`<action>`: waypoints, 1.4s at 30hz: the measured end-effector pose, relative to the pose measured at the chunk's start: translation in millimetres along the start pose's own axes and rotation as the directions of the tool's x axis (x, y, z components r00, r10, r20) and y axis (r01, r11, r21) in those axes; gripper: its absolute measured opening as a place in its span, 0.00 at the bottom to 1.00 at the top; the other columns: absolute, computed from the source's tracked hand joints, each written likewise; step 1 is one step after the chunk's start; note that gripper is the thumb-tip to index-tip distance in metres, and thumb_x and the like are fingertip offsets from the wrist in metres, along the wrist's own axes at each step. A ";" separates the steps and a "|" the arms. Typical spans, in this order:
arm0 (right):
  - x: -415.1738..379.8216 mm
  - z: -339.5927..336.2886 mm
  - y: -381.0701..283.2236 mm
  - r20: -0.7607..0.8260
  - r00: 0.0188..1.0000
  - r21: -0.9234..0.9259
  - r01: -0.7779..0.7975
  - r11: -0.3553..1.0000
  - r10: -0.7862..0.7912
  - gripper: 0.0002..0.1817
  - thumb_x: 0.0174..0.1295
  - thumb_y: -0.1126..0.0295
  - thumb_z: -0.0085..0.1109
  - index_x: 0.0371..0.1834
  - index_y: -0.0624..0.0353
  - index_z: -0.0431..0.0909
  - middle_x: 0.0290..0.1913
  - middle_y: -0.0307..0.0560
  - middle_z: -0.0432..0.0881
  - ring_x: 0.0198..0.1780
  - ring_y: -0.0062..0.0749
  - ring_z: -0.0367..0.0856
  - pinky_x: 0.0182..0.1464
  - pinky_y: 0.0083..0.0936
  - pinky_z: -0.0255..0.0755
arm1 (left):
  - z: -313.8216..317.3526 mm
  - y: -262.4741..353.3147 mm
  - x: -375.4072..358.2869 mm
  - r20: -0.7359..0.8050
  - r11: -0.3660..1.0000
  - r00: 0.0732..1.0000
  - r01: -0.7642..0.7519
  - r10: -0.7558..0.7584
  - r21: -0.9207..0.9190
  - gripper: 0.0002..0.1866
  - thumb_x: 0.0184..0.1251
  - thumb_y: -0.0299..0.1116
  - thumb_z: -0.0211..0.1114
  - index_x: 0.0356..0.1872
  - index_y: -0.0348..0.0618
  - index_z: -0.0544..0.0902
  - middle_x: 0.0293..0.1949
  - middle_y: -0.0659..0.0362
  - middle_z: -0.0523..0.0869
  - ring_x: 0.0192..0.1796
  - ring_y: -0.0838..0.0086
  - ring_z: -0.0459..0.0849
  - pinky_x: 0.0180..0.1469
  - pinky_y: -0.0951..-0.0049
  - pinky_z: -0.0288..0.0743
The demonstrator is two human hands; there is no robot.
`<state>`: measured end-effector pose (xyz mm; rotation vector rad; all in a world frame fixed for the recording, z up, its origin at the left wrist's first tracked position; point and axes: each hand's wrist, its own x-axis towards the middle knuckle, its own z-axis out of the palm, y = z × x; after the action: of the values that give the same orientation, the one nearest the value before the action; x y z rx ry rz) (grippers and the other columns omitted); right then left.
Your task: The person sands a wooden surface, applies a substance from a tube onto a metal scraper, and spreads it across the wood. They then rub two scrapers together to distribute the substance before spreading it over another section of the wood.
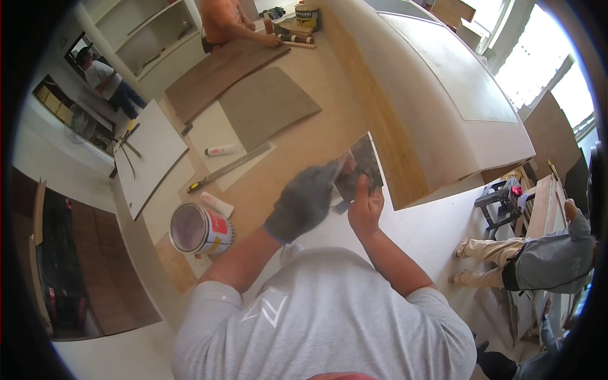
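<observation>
In the head view my left hand (pixel 301 201), in a dark grey glove with a bare fingertip showing, is closed at the left edge of a small dark panel (pixel 360 163). Whatever else lies within that fist is hidden. Bare-skinned, my right hand (pixel 366 208) grips the same panel from below, its thumb on the face. The panel is tilted, with a light strip along its right edge. To the left stands an open paint can (pixel 190 229), with a white tube (pixel 217 204) beside it and a second tube (pixel 221 150) farther back.
A large pale curved body (pixel 437 95) stands at the right. Brown (pixel 228 73) and grey sheets (pixel 269 104), a white board (pixel 149 161) and a long flat bar (pixel 231 168) lie on the table. A co-worker in orange (pixel 221 22) leans at the back; another person (pixel 548 263) stands right.
</observation>
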<state>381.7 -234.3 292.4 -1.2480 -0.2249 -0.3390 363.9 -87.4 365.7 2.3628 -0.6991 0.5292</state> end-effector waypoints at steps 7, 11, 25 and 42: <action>-0.1 -1.8 4.1 -0.013 0.996 0.054 -0.086 0.995 0.087 0.19 0.81 0.67 0.45 0.67 0.68 0.72 0.60 0.45 0.81 0.62 0.26 0.76 0.65 0.24 0.67 | 6.6 -14.2 -2.8 -0.017 0.999 0.999 0.042 -0.042 -0.012 0.25 0.64 0.24 0.62 0.64 0.41 0.78 0.40 0.47 0.85 0.42 0.51 0.84 0.46 0.56 0.80; 3.7 -0.4 -0.7 -0.011 0.998 -0.022 -0.058 0.998 0.058 0.19 0.81 0.67 0.46 0.67 0.68 0.72 0.59 0.45 0.81 0.61 0.26 0.76 0.65 0.24 0.68 | 8.9 -28.3 -0.5 -0.111 0.997 0.994 -0.009 0.018 0.075 0.23 0.64 0.23 0.62 0.63 0.39 0.79 0.41 0.47 0.85 0.43 0.51 0.84 0.47 0.56 0.80; 28.3 -27.8 6.9 0.204 0.839 0.344 -0.544 0.765 0.505 0.24 0.79 0.59 0.44 0.70 0.64 0.68 0.63 0.53 0.79 0.65 0.44 0.79 0.68 0.42 0.74 | -1.9 -44.6 -29.5 -0.049 0.975 0.988 -0.137 0.147 0.174 0.30 0.63 0.35 0.69 0.68 0.44 0.76 0.61 0.53 0.81 0.57 0.61 0.81 0.58 0.59 0.78; 26.6 31.5 16.8 0.014 0.992 -0.316 -0.111 0.942 0.122 0.25 0.78 0.64 0.50 0.71 0.70 0.67 0.59 0.56 0.81 0.61 0.48 0.78 0.63 0.37 0.72 | -1.6 -55.7 -64.7 -0.163 0.929 0.980 -0.043 0.110 0.367 0.21 0.62 0.35 0.63 0.58 0.50 0.82 0.44 0.52 0.85 0.40 0.57 0.85 0.37 0.56 0.79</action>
<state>413.1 -203.1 296.4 -1.5769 -0.1266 -0.2579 346.2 -26.3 308.8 2.5863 -0.6566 0.9686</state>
